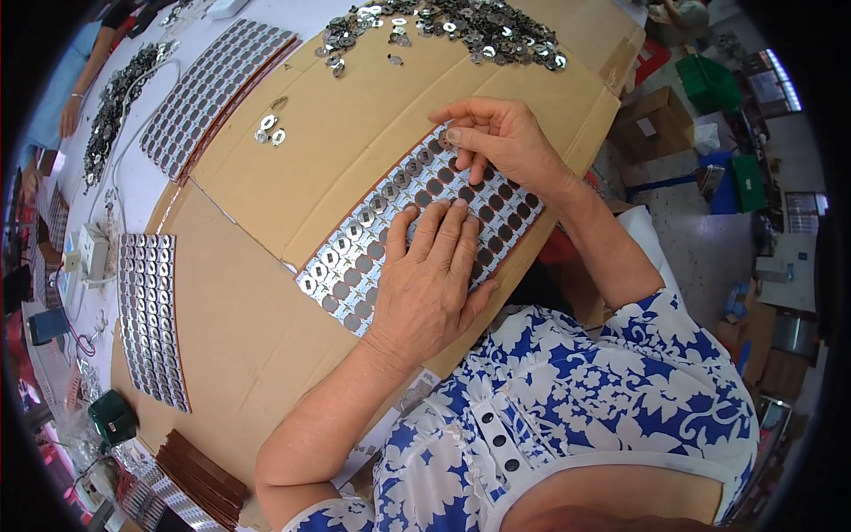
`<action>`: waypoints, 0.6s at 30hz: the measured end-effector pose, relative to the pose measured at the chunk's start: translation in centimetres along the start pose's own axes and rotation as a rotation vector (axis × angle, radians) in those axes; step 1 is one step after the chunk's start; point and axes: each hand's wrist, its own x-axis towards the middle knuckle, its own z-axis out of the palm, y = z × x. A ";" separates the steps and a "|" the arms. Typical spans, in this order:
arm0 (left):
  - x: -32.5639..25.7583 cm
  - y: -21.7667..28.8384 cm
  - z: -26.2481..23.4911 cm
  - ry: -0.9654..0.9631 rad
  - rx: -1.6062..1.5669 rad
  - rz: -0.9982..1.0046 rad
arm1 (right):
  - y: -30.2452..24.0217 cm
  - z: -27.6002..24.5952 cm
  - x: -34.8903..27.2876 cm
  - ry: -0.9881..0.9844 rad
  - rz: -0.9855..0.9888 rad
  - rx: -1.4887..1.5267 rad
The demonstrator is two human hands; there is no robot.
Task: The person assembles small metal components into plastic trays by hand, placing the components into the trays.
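A panel (370, 263) with rows of round dark discs and silver slotted metal pieces lies at a slant on the cardboard in front of me. My left hand (425, 270) rests flat on its middle, fingers stretched out and slightly apart, hiding several discs. At the panel's far right corner, my right hand (510, 146) has its thumb and fingers bent toward each other. Beneath the thumb tip is a small round disc (446, 141). Whether those fingers grip a piece cannot be made out. Silver pieces fill the far-edge row; the rows nearer me show dark discs.
A heap of loose metal pieces (443, 27) covers the cardboard's far edge; a few loose pieces (278, 136) lie left of centre. A panel stack (217, 93) and another filled panel (152, 310) lie left. Brown strips (202, 479) sit lower left. Another person's arm (84, 84) reaches in at far left.
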 end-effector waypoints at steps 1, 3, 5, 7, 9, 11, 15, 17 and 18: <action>0.0 0.0 0.0 -0.004 -0.001 0.002 | -0.1 0.0 0.0 -0.001 0.001 -0.001; 0.1 0.0 -0.1 -0.004 -0.002 0.004 | -0.5 0.0 -0.1 -0.027 0.015 -0.124; 0.1 0.1 -0.1 -0.006 -0.003 0.006 | -0.8 0.5 -0.1 -0.011 0.009 -0.137; 0.0 0.1 -0.2 -0.009 -0.001 -0.002 | -1.2 0.8 -0.3 0.003 0.002 -0.151; 0.0 0.1 -0.2 -0.008 -0.002 -0.001 | -1.6 0.9 -0.6 0.002 -0.048 -0.201; 0.0 0.1 -0.2 -0.006 -0.004 0.002 | -1.4 0.9 -0.5 0.010 -0.104 -0.259; 0.0 0.2 -0.3 -0.009 -0.009 0.001 | -2.5 1.1 -0.6 -0.020 -0.076 -0.286; -0.1 0.1 -0.3 -0.006 -0.009 0.001 | -2.4 1.0 -0.3 -0.043 -0.045 -0.275; -0.1 0.1 -0.4 -0.021 -0.008 0.005 | -2.4 0.9 -0.2 -0.065 -0.014 -0.265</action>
